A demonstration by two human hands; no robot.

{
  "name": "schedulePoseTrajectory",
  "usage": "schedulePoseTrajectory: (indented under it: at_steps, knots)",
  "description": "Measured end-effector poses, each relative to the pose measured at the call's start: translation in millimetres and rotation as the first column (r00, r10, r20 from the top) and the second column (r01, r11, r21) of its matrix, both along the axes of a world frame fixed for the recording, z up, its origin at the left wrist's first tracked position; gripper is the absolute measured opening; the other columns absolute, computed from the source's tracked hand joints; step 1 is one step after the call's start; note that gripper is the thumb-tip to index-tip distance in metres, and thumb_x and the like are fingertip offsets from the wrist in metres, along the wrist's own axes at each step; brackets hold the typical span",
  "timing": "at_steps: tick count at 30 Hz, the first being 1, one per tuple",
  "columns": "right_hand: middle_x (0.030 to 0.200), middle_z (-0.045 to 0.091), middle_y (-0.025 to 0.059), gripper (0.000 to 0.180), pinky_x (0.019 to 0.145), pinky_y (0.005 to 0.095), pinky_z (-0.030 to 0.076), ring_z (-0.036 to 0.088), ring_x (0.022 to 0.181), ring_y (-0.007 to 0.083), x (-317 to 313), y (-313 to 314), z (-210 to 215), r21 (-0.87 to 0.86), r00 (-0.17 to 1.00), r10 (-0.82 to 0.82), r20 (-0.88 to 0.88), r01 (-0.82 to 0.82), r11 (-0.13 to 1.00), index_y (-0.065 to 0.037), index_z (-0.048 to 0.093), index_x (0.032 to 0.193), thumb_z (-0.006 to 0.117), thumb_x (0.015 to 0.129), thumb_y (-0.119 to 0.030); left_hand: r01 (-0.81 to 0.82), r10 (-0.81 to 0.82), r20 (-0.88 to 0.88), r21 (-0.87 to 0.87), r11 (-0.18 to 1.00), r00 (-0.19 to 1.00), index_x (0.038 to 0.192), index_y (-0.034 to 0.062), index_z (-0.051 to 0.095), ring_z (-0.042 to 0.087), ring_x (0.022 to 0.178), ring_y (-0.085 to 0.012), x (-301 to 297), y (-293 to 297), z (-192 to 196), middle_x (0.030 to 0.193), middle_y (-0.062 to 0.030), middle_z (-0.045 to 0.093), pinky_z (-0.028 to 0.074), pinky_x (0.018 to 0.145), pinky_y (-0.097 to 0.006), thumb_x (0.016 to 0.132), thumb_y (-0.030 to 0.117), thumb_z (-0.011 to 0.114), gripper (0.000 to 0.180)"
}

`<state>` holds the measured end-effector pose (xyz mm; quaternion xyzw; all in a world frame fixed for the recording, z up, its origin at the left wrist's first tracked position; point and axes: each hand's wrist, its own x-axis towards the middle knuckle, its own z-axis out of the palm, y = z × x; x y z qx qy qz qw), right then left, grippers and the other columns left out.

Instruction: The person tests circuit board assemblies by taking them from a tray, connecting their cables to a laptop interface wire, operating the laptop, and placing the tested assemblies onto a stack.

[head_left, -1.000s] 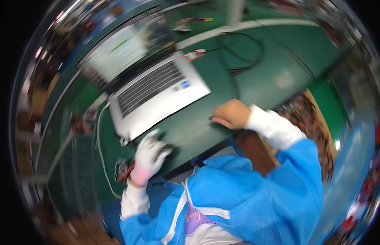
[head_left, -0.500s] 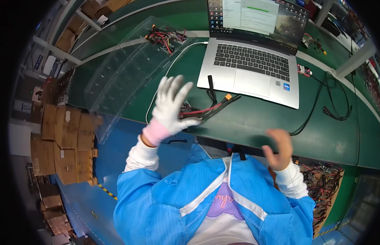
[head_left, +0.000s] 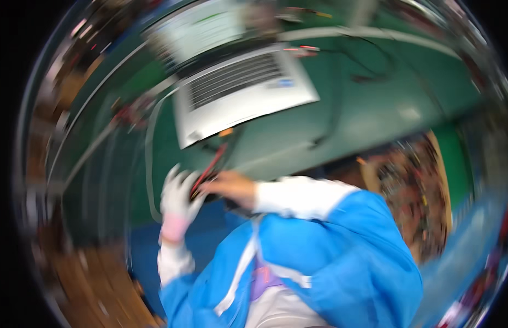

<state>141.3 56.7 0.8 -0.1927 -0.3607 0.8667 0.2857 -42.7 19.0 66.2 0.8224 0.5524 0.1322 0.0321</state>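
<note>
My left hand (head_left: 178, 195), in a white glove with a pink cuff, is at the table's near edge. A dark wired circuit board (head_left: 196, 191) sits between its thumb and fingers, mostly covered and smeared by motion. From the right, my bare right hand (head_left: 233, 187) reaches across and pinches the same board beside the glove. Red and black leads (head_left: 214, 159) run up from the board towards the laptop. An orange-yellow connector (head_left: 226, 132) on the leads lies just below the laptop's front edge.
An open silver laptop (head_left: 246, 109) stands on the green table (head_left: 368, 117). A white cable (head_left: 150, 147) curves down left of it. Black cables (head_left: 368, 76) lie at the right. A box of wired boards (head_left: 409, 191) is at my right, brown cartons (head_left: 95, 284) at lower left.
My right hand has come left from the table's edge to the board, meeting the gloved left hand. The view has turned, so the laptop and table sit farther left and tilted.
</note>
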Motion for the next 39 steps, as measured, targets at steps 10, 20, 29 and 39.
schedulePoseTrajectory:
  at_steps: [10,20,29,39]
  knots:
    - [0.100,0.067,0.0049,0.017,0.079,0.0294,0.050,0.060,0.087,0.0126,52,-35,61,0.090,0.807,-0.583,-0.097,0.590,0.802,-0.002,0.064,0.102,0.064,0.088,-0.012,0.196,-0.179,-0.079,0.387,0.901,0.981,0.132,0.0018,0.055,0.044,0.129,-0.0477,80,-29,50,0.127,-0.0182,0.055,0.038,0.106,-0.058,0.088,0.050,0.065,0.066]
    - [0.096,0.067,0.0092,0.020,0.069,0.0344,0.052,0.062,0.084,0.0165,364,-168,80,0.527,-0.003,-0.903,0.430,0.813,0.248,0.001,0.068,0.098,0.058,0.089,-0.014,0.400,-0.500,0.105,0.470,0.787,0.860,0.136,0.0024,0.052,0.038,0.134,-0.0480,133,0,49,0.137,-0.0199,0.049,0.034,0.108,-0.061,0.093,0.045,0.061,0.061]
    - [0.086,0.070,0.0105,0.021,0.066,0.0342,0.052,0.065,0.073,0.0203,577,-420,-67,0.613,-0.426,-0.598,0.679,0.777,0.143,-0.002,0.074,0.095,0.056,0.089,-0.012,0.469,-0.565,0.178,0.391,0.792,0.806,0.135,0.0045,0.054,0.036,0.136,-0.0478,149,2,38,0.138,-0.0194,0.048,0.033,0.110,-0.059,0.093,0.037,0.061,0.053]
    - [0.076,0.069,0.0134,0.020,0.062,0.0408,0.054,0.067,0.069,0.0278,596,-480,-187,0.572,-0.587,-0.362,0.724,0.804,-0.161,0.000,0.067,0.088,0.057,0.087,-0.017,0.476,-0.570,0.191,0.378,0.794,0.799,0.134,0.0042,0.054,0.037,0.135,-0.0480,156,-6,33,0.138,-0.0196,0.050,0.032,0.111,-0.058,0.094,0.030,0.061,0.048]
